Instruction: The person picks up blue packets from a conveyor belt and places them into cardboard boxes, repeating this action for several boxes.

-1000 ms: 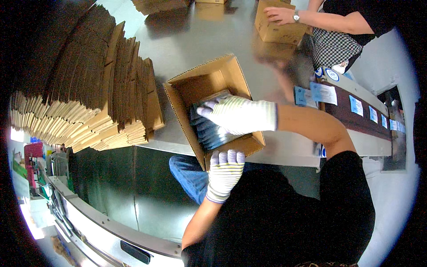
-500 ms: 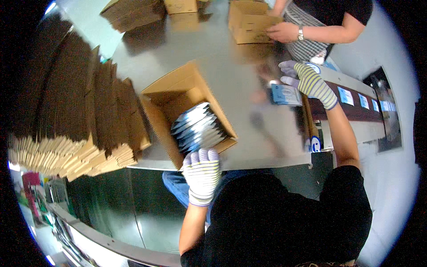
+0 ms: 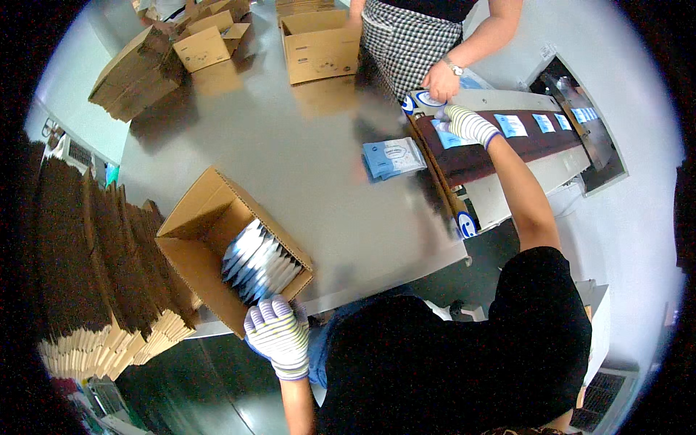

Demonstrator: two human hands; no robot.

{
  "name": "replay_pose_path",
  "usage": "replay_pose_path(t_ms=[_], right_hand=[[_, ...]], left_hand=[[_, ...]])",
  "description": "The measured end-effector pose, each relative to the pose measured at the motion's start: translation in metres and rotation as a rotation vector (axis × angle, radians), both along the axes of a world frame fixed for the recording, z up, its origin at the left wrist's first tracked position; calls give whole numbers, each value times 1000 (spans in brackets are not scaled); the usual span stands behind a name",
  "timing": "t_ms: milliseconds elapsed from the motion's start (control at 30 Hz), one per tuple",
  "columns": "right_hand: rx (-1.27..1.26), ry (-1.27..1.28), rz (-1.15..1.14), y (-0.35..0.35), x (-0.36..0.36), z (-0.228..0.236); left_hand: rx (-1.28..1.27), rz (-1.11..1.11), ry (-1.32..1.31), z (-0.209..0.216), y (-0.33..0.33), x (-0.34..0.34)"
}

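My left hand (image 3: 278, 337), in a striped white-and-purple knit glove, has its fingers curled over the near rim of an open cardboard box (image 3: 192, 255). Inside that box a row of blue-and-white flat packets (image 3: 262, 262) stands on edge, packed together. My right hand (image 3: 470, 126), gloved the same way, reaches over the end of a dark conveyor belt (image 3: 471, 165). Its fingers stretch leftward over a blue-and-white packet (image 3: 451, 138) lying there, partly covered by the hand. On the metal table beside the belt end lie a few overlapping packets (image 3: 395, 157).
More packets (image 3: 512, 125) lie spaced along the belt. Across the metal table (image 3: 319, 156), a co-worker's hand (image 3: 441, 81) hangs close to my right hand, next to another open box (image 3: 319, 51). Flattened cartons (image 3: 80, 254) stand stacked at left; further boxes (image 3: 203, 49) sit at the far left.
My view has turned, so the scene sits further left. My right hand has moved from above the table packets to a packet on the belt. The co-worker's hand has left the far box.
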State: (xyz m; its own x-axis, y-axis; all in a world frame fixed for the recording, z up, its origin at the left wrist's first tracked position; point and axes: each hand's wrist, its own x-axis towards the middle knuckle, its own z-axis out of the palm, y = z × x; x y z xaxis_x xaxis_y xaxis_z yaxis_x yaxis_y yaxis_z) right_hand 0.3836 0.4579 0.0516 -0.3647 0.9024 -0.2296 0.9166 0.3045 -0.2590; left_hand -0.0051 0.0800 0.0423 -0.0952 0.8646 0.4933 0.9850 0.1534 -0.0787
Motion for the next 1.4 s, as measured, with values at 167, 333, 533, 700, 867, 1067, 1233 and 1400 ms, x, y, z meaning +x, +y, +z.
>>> replay_pose_path(t_ms=[167,333,533,700,867,1067,1233,1400], right_hand=[[87,-119,93,25,14,-8],[54,-216,94,33,2,-14],[-121,357,215,61,-26,-55],[6,-128,370,29,-75,-5],[-392,-149,467,46,-99,4],[-365,-387,569,90,-84,-99],[-487,-168,709,3,-126,-75],[-169,-474,434,-130,-160,-24]], left_hand=[[36,-10,-5,0,1,0],[34,-14,7,-2,1,-1],[15,10,-7,-7,0,-2],[-7,31,-22,-6,-2,-2],[6,11,2,-6,-5,-2],[-24,-23,-47,-5,-4,-2],[-16,-18,-8,-7,-8,-8],[-32,-47,-59,-9,-7,-11]])
